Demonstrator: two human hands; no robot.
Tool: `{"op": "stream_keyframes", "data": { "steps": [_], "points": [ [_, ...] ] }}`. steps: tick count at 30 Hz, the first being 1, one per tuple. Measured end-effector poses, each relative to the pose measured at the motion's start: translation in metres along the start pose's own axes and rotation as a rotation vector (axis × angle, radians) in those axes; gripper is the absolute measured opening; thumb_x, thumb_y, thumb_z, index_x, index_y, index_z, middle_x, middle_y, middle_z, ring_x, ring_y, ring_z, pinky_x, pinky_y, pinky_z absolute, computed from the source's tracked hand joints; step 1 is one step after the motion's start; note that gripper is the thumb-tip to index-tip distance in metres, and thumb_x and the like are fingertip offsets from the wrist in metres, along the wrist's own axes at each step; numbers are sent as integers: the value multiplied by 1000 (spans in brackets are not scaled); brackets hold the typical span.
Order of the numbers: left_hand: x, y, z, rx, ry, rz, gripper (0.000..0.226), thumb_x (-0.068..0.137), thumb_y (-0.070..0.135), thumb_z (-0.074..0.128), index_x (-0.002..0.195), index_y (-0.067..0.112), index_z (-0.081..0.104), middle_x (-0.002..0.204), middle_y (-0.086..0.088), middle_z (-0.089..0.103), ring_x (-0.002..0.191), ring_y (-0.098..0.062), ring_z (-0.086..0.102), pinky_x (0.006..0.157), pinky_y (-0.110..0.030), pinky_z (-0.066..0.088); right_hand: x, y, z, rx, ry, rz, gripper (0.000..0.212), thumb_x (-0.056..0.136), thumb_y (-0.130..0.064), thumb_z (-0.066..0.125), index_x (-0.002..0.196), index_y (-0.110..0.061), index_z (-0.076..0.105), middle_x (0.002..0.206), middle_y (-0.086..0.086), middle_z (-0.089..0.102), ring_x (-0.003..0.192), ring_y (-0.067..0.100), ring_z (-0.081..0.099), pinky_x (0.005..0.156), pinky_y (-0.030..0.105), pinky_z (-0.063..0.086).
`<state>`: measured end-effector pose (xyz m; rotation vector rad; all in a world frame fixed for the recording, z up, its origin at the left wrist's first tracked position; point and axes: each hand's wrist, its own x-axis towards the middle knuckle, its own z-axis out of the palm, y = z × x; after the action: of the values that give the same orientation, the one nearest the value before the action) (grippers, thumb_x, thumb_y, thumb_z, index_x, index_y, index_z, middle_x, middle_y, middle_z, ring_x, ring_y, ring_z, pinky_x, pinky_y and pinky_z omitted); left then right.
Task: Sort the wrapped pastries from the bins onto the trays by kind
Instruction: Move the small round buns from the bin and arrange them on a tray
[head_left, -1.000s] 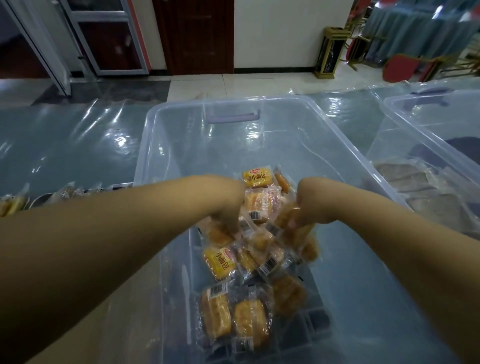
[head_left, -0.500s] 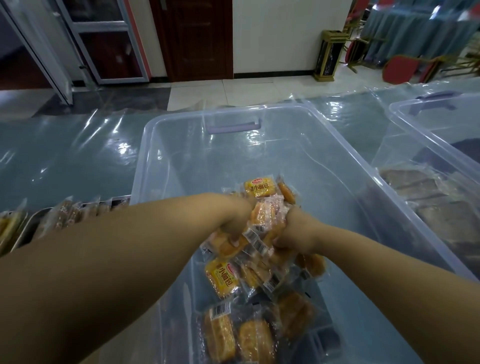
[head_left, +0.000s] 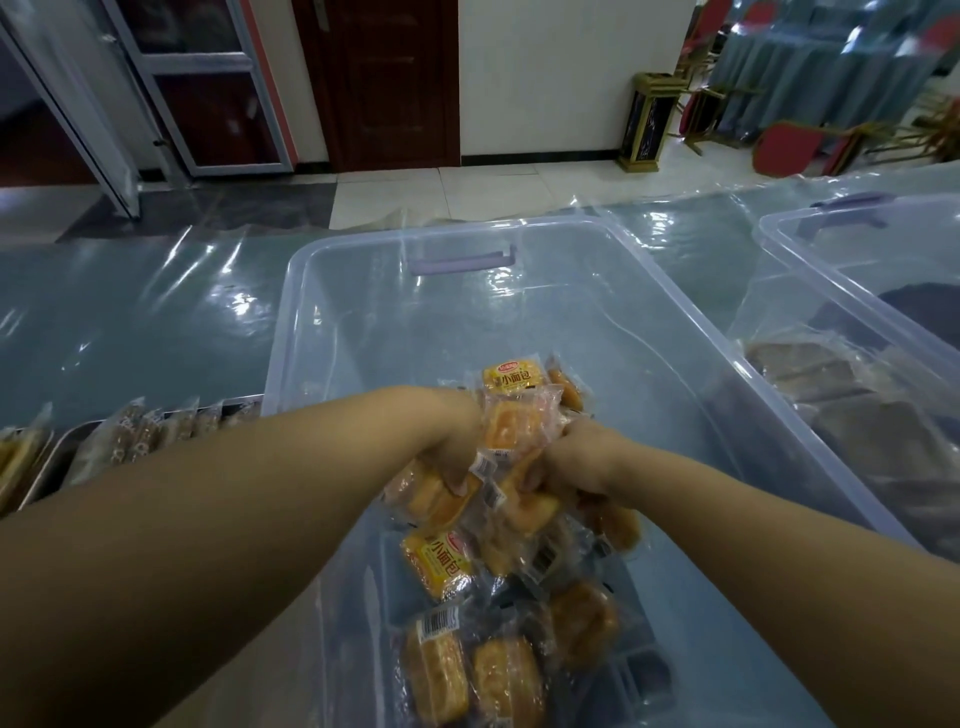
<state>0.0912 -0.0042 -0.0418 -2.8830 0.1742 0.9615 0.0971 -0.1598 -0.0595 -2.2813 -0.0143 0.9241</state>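
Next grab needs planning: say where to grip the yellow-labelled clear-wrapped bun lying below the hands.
Take the yellow-labelled clear-wrapped bun by its left edge, probably from above-left: it lies label up in the clear plastic bin, that side bare, other packs crowding its right.

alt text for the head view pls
The left hand and right hand grip a bunch of wrapped bread rolls inside a clear plastic bin on a plastic-covered table. Loose rolls lie below; a tray of pastries sits left, a second bin of darker packets right.
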Motion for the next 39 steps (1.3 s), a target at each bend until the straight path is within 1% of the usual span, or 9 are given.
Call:
{"op": "stream_keyframes", "data": {
  "steps": [3, 8, 12, 15, 18, 23, 28, 31, 39],
  "points": [
    [-18, -8, -12, -115, 32, -33, 45, 76, 39, 73, 104, 6, 62, 93, -7, 62, 84, -26, 62, 68, -31, 50, -5, -7, -9, 57, 101, 9, 22, 70, -22, 74, 85, -10, 62, 84, 9, 63, 73, 22, 62, 57, 29, 51],
    [-59, -18, -25, -237, 243, -24, 36, 71, 39, 77, 88, 13, 59, 80, -2, 57, 71, -20, 53, 52, -28, 35, -24, -12, -28, 66, 164, -39, 24, 67, -13, 77, 82, -6, 59, 87, 18, 64, 75, 34, 66, 60, 40, 59],
    [-94, -28, -21, -443, 486, 18, 30, 69, 36, 78, 71, 20, 52, 73, 0, 55, 65, -16, 52, 51, -27, 34, -48, -17, -38, -180, 329, -152, 20, 71, -18, 71, 78, -9, 54, 75, 12, 59, 66, 29, 61, 54, 35, 54],
    [-122, -34, -13, -607, 715, 65, 26, 69, 35, 78, 80, 22, 58, 78, 4, 58, 69, -11, 54, 53, -25, 36, -73, -22, -45, -283, 474, -255, 20, 76, -26, 64, 88, -12, 56, 72, 5, 57, 64, 20, 54, 49, 27, 37],
    [-154, -41, -8, -711, 951, 114, 26, 69, 33, 78, 87, 33, 58, 86, 15, 53, 74, 2, 49, 57, -13, 34, -102, -28, -47, -230, 599, -400, 21, 76, -23, 65, 93, -14, 56, 72, 3, 55, 62, 17, 53, 48, 26, 35],
    [-221, -67, 1, -892, 1218, 185, 32, 64, 47, 74, 91, 51, 57, 99, 19, 57, 87, -1, 58, 73, -27, 49, -161, -52, -35, -109, 791, -714, 33, 69, -25, 72, 96, -30, 54, 92, -1, 56, 74, 8, 53, 55, 21, 38],
    [-290, -104, 38, -1015, 1372, 135, 42, 56, 50, 72, 96, 43, 62, 97, 12, 64, 82, -5, 64, 72, -27, 51, -218, -100, 11, 43, 790, -918, 43, 61, -37, 70, 99, -39, 52, 96, -9, 60, 77, 3, 59, 57, 12, 41],
    [-334, -132, 77, -998, 1398, 80, 37, 57, 46, 72, 92, 44, 62, 94, 19, 63, 82, 5, 61, 65, -12, 48, -240, -131, 62, 56, 713, -1020, 44, 60, -40, 70, 100, -42, 51, 99, -10, 59, 80, 4, 60, 62, 17, 46],
    [-449, -226, 231, -988, 1371, -140, 39, 67, 13, 80, 91, 37, 61, 87, 16, 60, 81, 15, 53, 65, -1, 39, -261, -198, 267, -5, 488, -1097, 40, 64, -31, 75, 93, -46, 50, 94, -13, 56, 80, 1, 55, 65, 20, 46]
  ]
}}
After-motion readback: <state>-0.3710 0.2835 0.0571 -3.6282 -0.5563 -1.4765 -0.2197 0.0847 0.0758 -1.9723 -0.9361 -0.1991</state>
